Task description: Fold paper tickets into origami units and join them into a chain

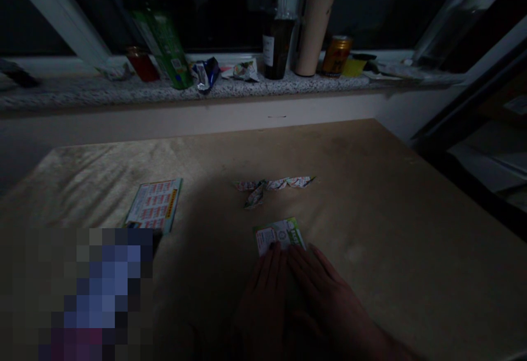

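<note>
A small green-and-white printed paper (275, 233) lies on the brown tabletop in front of me. My left hand (265, 281) rests flat on its near left part, fingers stretched forward. Beside it, my right hand (323, 284) also lies flat, its fingertips touching the paper's near right part. The two hands almost meet, and they hide the near edge of the paper. Just beyond, a twisted strip of printed paper (278, 185) lies crosswise, with a short crumpled piece slanting down from it.
A larger printed card (156, 204) lies on the tabletop (370, 185) to the left, near a pixelated area. Along the granite sill (239, 90) stand a green bottle (167, 48), a dark cup with a straw (275, 48), a beige tumbler (316, 21) and an orange can (336, 56).
</note>
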The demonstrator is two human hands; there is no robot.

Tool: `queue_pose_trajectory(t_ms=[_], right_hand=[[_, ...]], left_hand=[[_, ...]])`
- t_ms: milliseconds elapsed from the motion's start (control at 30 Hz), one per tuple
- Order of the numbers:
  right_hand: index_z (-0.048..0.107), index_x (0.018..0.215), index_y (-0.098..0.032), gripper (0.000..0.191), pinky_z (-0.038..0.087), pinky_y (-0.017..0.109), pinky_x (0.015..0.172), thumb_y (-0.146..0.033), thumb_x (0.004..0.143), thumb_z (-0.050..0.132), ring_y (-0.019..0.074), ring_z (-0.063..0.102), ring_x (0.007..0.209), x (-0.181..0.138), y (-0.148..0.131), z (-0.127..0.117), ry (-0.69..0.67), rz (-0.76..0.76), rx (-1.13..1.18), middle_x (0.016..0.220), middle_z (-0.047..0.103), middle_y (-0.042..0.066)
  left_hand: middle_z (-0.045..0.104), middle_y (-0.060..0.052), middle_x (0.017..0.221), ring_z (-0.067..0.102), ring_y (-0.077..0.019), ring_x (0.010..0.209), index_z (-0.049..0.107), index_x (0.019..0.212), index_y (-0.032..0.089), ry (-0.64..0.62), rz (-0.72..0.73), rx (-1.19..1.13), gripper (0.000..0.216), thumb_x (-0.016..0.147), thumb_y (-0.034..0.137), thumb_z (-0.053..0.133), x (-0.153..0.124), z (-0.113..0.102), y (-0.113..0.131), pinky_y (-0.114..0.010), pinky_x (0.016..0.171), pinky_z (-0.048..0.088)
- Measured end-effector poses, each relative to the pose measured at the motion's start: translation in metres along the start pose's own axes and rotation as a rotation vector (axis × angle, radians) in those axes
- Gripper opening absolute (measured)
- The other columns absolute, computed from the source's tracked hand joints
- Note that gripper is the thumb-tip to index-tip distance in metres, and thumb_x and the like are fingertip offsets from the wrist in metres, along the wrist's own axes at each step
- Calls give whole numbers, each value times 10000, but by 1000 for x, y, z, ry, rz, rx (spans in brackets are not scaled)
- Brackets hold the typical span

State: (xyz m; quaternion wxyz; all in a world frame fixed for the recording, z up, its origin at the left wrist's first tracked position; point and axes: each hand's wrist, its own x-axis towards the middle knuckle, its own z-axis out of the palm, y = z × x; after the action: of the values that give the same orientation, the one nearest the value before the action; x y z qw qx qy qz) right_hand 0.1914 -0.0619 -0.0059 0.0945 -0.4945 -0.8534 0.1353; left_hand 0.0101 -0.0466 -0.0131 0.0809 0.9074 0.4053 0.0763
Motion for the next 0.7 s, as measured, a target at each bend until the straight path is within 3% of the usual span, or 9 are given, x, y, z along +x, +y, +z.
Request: queue_pose_trajectory(t_ms=[300,433,700], right_hand=[[364,1345,-75,582,281,488,1067,-314,829,489,258,335,1292,8,-11,-7,102,-46,-113,1371,417,121],[354,1352,-65,643,391,524,966,-445,844,460,326,349,1273,11,-18,1,89,-37,-188,1391,365,156],[247,1397,-102,628,326,572,995,-397,872,427,303,292,1307,6,-15,18,104,18,-200,1432,298,113]], left_hand=[[468,-172,1331,456,-260,1202,117,1420,12,155,-39,201,628,854,190,325,-13,22,-4,-359,941,418],[518,-161,1287,495,-235,1165,53,1423,6,199,1,223,631,860,161,290,-10,18,-5,-334,938,409],[525,-161,1280,519,-241,1141,-55,1419,16,183,-51,298,719,807,127,306,-14,17,-4,-345,921,416]])
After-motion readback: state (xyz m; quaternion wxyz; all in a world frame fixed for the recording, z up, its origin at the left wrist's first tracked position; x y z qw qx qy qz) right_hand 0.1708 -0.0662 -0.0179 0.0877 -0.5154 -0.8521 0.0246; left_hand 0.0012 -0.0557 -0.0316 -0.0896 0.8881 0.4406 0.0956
